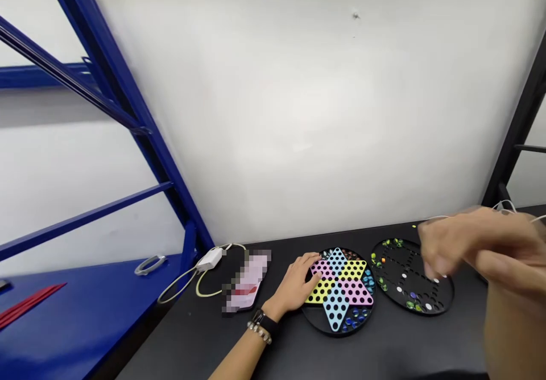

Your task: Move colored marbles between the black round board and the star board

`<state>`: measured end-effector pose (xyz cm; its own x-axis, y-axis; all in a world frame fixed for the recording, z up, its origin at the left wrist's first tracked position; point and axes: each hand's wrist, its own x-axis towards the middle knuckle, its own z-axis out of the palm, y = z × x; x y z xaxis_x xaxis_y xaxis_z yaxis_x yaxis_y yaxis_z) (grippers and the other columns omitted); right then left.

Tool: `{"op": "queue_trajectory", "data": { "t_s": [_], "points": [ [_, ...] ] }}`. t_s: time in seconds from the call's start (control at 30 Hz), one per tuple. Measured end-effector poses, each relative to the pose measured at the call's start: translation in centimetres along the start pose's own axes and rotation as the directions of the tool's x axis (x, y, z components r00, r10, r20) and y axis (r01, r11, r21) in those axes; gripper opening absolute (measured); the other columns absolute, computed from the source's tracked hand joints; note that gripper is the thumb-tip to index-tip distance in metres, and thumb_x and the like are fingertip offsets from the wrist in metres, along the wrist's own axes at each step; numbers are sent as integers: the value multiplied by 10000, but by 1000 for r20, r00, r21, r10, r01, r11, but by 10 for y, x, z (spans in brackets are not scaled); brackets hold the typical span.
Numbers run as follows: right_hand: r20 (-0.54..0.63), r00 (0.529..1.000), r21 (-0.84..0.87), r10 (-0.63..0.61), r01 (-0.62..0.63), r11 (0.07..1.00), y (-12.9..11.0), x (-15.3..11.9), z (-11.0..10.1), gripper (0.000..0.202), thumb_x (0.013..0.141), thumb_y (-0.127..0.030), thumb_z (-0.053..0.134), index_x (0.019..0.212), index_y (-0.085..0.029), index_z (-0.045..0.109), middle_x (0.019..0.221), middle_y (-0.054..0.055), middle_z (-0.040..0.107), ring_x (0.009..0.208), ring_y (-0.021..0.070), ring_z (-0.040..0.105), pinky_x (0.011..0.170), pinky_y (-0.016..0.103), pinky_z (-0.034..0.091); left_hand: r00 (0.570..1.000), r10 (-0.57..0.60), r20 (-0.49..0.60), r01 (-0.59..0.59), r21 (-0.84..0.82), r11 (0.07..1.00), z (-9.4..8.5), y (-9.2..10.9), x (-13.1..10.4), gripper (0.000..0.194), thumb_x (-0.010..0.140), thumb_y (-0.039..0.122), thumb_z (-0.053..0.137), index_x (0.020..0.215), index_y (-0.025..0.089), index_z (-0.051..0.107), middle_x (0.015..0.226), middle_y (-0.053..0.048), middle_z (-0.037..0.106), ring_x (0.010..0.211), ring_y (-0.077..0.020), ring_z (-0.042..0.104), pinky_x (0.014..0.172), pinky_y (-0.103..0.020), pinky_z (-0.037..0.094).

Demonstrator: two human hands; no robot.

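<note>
Open left hand [294,284] rests palm-down on the star board [336,283]; right hand [456,239] bent and blurred over the tray [391,289], grip unclear

A pinkish phone [251,280], partly pixelated, lies on the black counter [191,340] near a white adapter [211,259] with a looped, pale cable [159,299]. A grey ring [149,265] and red strips [32,305] rest on a blue surface [55,340] at left. A blue metal frame [145,121] slants before the white wall [307,112].
</note>
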<state>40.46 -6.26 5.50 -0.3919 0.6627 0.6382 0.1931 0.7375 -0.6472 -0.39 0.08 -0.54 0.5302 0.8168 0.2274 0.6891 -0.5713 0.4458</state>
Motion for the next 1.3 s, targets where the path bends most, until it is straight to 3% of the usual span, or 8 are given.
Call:
{"op": "queue_trajectory", "data": {
  "t_s": [0.07,0.13,0.27,0.4,0.77,0.97,1.13,1.3],
  "points": [
    [20,985,-182,169,-163,970,-29,46,-5,240,966,-395,531,1047,-237,693,1005,61,711,861,206,658,747,325,514,1000,4,0,-4,0,1000,-1,0,1,413,964,404,479,1345,261,551,1409,-68,552,1265,-273,524,1090,-469,422],
    [-12,917,-431,398,-364,826,-35,78,-2,265,950,-425,528,1069,-232,666,1058,57,690,851,191,640,747,310,490,1000,8,2,-8,2,1000,-2,0,1,407,969,395,471,1345,261,551,1409,-66,554,1261,-268,527,1083,-464,430],
    [-129,718,-723,684,-540,431,20,84,11,304,865,-421,601,1082,-208,613,1165,96,644,972,229,626,805,320,445,1000,26,-16,-26,10,1000,-3,-1,1,397,969,394,473,1335,268,560,1400,-57,565,1255,-256,534,1077,-439,443],
    [-150,599,-773,786,-567,284,72,52,22,408,839,-551,604,1041,-197,586,1144,124,649,1006,293,625,788,357,431,1000,12,-16,-11,22,1000,-4,1,1,398,964,397,480,1330,268,567,1390,-58,571,1246,-266,545,1067,-444,454],
    [-115,646,-861,755,-444,248,79,43,61,179,975,-279,468,1068,-177,582,1133,139,607,951,263,659,748,324,412,1000,9,11,-10,8,1000,-3,2,3,405,974,393,471,1349,258,541,1410,-64,550,1250,-262,528,1069,-449,436],
    [-39,729,-802,683,-430,414,83,40,63,102,928,-206,528,979,-181,613,1063,101,649,954,229,639,742,287,407,1000,15,5,-15,6,1000,-2,0,3,408,978,408,466,1349,257,543,1409,-66,547,1243,-263,530,1066,-451,437],
    [-39,747,-615,664,-542,573,92,39,59,37,845,-200,624,872,-179,638,859,46,687,775,172,644,653,251,422,999,32,12,-32,-1,999,-2,-1,3,401,978,399,463,1347,264,544,1413,-58,542,1237,-260,522,1068,-446,430],
    [-71,695,-131,716,-718,684,105,38,52,157,830,-312,636,868,-160,621,801,23,681,428,82,552,447,213,385,1000,27,12,-27,-1,1000,-2,-1,3,403,981,406,462,1353,275,545,1406,-52,548,1222,-259,533,1049,-442,446]
  ]
}}
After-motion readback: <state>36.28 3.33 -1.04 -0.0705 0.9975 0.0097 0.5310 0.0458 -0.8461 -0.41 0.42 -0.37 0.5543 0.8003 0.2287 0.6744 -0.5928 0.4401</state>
